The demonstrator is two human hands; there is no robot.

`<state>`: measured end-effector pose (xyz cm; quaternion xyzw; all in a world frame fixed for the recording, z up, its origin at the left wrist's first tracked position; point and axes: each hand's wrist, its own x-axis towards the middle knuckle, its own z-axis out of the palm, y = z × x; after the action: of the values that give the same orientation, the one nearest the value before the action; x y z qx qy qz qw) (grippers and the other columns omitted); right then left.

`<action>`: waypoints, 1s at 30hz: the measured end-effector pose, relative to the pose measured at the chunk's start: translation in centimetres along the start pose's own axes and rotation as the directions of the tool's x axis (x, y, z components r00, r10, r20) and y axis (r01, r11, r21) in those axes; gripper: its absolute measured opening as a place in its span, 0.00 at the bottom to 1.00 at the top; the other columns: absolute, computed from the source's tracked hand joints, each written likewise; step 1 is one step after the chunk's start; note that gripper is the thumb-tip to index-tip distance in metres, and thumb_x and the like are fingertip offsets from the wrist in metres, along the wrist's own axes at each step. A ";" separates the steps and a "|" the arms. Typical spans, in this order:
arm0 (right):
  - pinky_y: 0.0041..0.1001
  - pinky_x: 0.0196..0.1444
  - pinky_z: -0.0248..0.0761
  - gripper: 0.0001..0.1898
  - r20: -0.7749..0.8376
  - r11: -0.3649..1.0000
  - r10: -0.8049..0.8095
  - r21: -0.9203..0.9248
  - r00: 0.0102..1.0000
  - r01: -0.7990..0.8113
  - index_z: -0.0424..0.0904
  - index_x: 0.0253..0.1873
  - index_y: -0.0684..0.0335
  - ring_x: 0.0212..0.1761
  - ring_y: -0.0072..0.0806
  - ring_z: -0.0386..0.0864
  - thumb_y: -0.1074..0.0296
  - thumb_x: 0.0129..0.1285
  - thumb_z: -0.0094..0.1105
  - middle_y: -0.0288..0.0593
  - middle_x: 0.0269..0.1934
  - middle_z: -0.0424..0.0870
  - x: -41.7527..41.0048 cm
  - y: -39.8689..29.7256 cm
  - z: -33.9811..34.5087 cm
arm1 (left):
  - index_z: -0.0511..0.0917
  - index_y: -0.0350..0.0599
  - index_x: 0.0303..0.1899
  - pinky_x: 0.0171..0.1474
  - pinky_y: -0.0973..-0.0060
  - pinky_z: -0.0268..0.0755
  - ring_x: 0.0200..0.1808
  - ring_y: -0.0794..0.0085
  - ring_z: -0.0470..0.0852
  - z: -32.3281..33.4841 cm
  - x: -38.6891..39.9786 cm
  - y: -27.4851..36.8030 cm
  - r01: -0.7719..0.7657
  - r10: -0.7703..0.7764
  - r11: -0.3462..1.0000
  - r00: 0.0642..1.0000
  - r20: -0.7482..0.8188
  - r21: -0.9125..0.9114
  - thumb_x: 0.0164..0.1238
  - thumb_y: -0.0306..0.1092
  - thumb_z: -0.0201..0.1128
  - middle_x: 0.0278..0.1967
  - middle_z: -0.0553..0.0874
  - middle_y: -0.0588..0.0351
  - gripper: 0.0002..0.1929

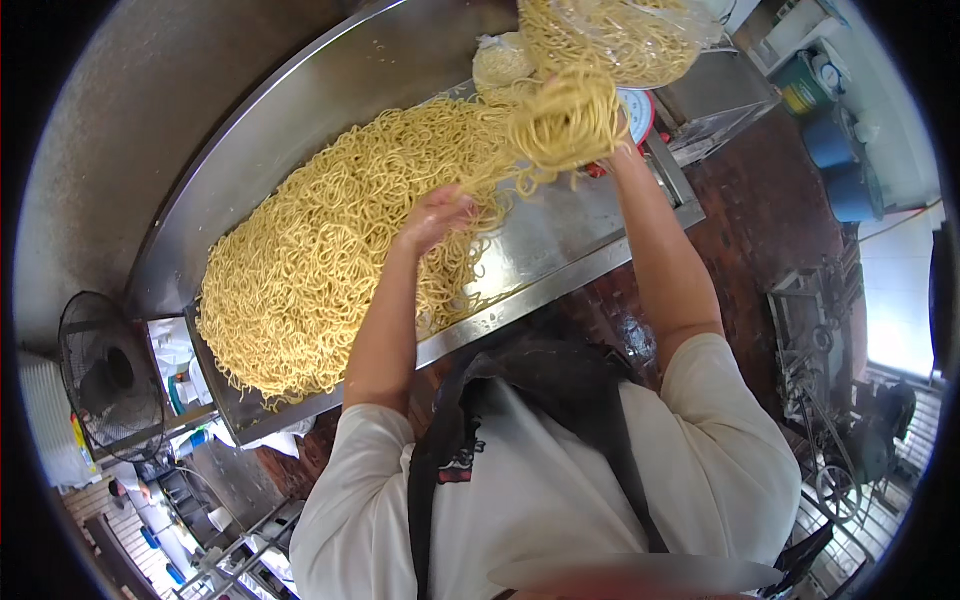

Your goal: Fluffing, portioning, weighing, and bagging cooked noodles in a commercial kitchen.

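A long heap of thick yellow noodles (322,262) covers much of the stainless steel table (540,240). My right hand (619,142) holds up a loose bunch of noodles (566,124), which hides most of its fingers; strands dangle beneath. Over the right edge of the heap is my left hand (442,214), fingers curled and blurred. Strands run close by its fingertips, and whether it grips them is unclear. Behind the bunch, a large clear plastic bag of noodles (615,45) rests on a dial scale (639,112), partly covered. A smaller filled bag (501,61) stands to its left.
A high metal backsplash (300,127) curves behind the table. At the left end stands a black fan (112,375). Blue buckets (832,142) line the far right wall, and machinery with a wheel (836,491) sits on the right. Another person (127,484) appears at far lower left.
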<state>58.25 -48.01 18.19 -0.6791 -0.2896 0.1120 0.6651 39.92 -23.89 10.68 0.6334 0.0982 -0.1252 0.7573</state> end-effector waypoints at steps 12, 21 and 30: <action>0.42 0.58 0.76 0.27 0.332 0.184 0.116 0.919 0.936 -0.349 0.70 0.64 0.66 0.52 0.42 0.80 0.49 0.74 0.41 0.51 0.55 0.79 -6.4 2.7 -0.4 | 0.76 0.37 0.47 0.54 0.64 0.70 0.51 0.55 0.79 19.4 7.3 17.5 -0.740 0.193 0.206 0.672 0.715 0.640 0.69 0.41 0.62 0.45 0.80 0.48 0.16; 0.35 0.58 0.74 0.23 0.283 0.310 -0.145 0.923 0.948 -0.228 0.68 0.65 0.61 0.59 0.33 0.76 0.54 0.72 0.51 0.43 0.60 0.76 2.6 -7.7 -9.4 | 0.77 0.38 0.50 0.47 0.72 0.78 0.45 0.68 0.84 15.2 14.6 31.9 -0.126 0.608 0.574 0.727 -0.318 0.809 0.68 0.37 0.62 0.43 0.84 0.48 0.16; 0.34 0.54 0.73 0.18 -0.294 0.808 -0.352 -0.575 0.889 0.129 0.79 0.57 0.60 0.53 0.38 0.81 0.62 0.65 0.55 0.49 0.51 0.83 17.1 -5.7 -9.4 | 0.79 0.37 0.47 0.40 0.73 0.75 0.36 0.72 0.82 16.7 14.0 32.4 -0.624 0.652 0.758 0.727 -0.215 0.190 0.74 0.34 0.52 0.37 0.84 0.55 0.12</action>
<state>75.77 -46.91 28.51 -0.8036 -0.2574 -0.1975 0.4990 63.21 -35.80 39.67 0.6778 -0.0311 0.2248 0.6994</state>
